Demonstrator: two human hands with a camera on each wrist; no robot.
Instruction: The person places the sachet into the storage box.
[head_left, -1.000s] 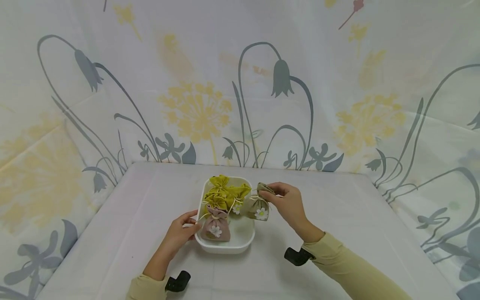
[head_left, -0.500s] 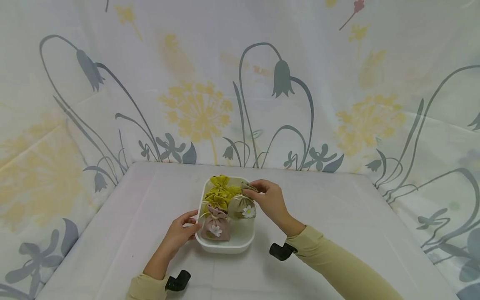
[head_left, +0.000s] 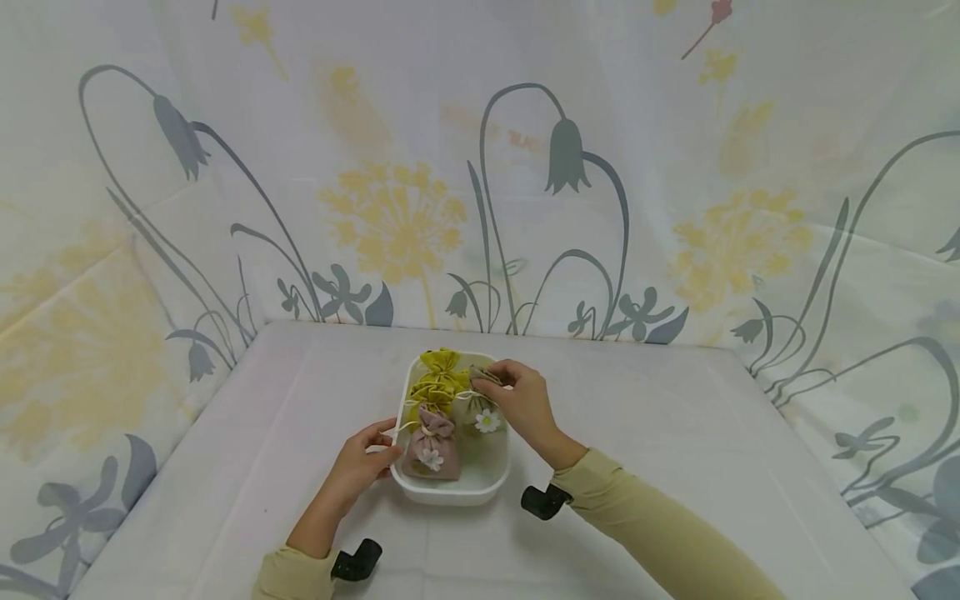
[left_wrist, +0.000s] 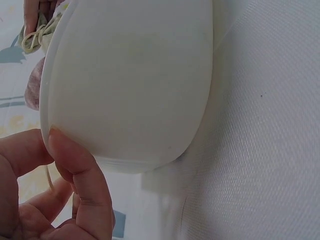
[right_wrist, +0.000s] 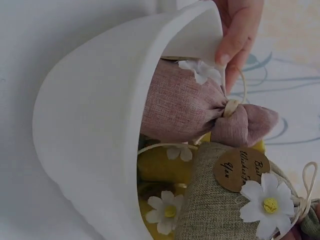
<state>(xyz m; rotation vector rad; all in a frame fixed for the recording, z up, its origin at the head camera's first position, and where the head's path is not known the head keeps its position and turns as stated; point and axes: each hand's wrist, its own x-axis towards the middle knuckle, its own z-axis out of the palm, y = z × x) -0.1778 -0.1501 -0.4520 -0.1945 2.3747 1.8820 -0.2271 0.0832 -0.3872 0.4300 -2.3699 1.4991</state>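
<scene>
In the head view a white plastic tub [head_left: 450, 497] stands on the table. My left hand [head_left: 362, 460] grips its left rim, thumb and fingers [left_wrist: 75, 155] pinching the edge in the left wrist view. My right hand [head_left: 525, 404] pinches the gathered neck of a grey-green drawstring pouch [head_left: 467, 410], which hangs inside the tub's right side. This pouch bears a white fabric flower [right_wrist: 267, 202] and a round brown tag [right_wrist: 240, 167]. A pink pouch [head_left: 444, 457] sits at the tub's front left. Yellow-green pouches [head_left: 437, 392] fill the back left, partly hidden.
A white cloth covers the table [head_left: 675, 467]. Behind and beside it hangs a flower-printed curtain [head_left: 420, 225]. A black device is strapped at each wrist, the left one [head_left: 357, 561] and the right one [head_left: 546, 502].
My right hand has moved left with the grey-green pouch, from the tub's right rim to inside it, now lower beside the yellow-green pouches. My left hand has stayed on the rim.
</scene>
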